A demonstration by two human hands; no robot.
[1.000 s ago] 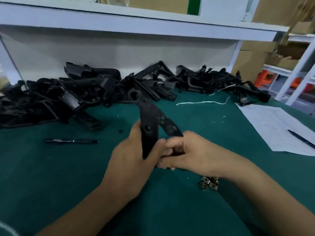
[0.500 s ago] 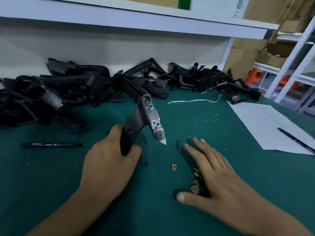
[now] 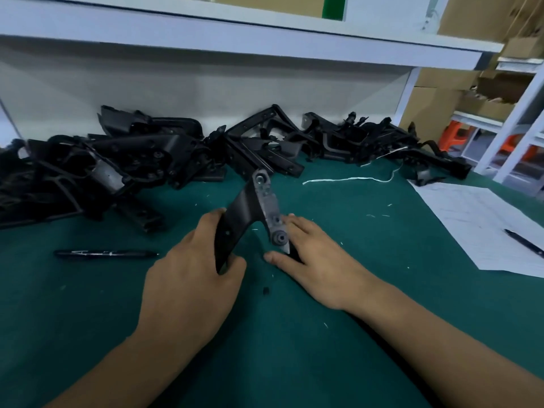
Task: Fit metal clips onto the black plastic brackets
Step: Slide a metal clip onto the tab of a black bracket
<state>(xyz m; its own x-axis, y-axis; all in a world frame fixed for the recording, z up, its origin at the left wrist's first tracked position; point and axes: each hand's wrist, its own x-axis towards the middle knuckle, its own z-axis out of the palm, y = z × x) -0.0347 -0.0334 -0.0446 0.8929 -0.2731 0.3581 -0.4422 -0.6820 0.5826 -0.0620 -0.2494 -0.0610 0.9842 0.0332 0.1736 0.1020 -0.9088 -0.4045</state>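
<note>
My left hand (image 3: 188, 287) grips the lower end of a black plastic bracket (image 3: 238, 225) and holds it upright over the green mat. The bracket's grey inner face with its round boss points toward me. My right hand (image 3: 318, 260) lies just right of that boss, its fingers stretched out behind the bracket's lower tip and its thumb below it. I see no metal clip; whether one lies under the right hand is hidden.
A long heap of black brackets (image 3: 141, 160) runs along the back wall. A black pen (image 3: 106, 253) lies to the left, a white cord (image 3: 347, 179) behind. A paper sheet (image 3: 477, 225) with another pen (image 3: 524, 242) is at the right. A white shelf (image 3: 265, 45) overhangs.
My right hand left the clip pile and moved up-left to the bracket's lower tip. The clips seen half a second ago are out of sight. The left hand keeps its hold.
</note>
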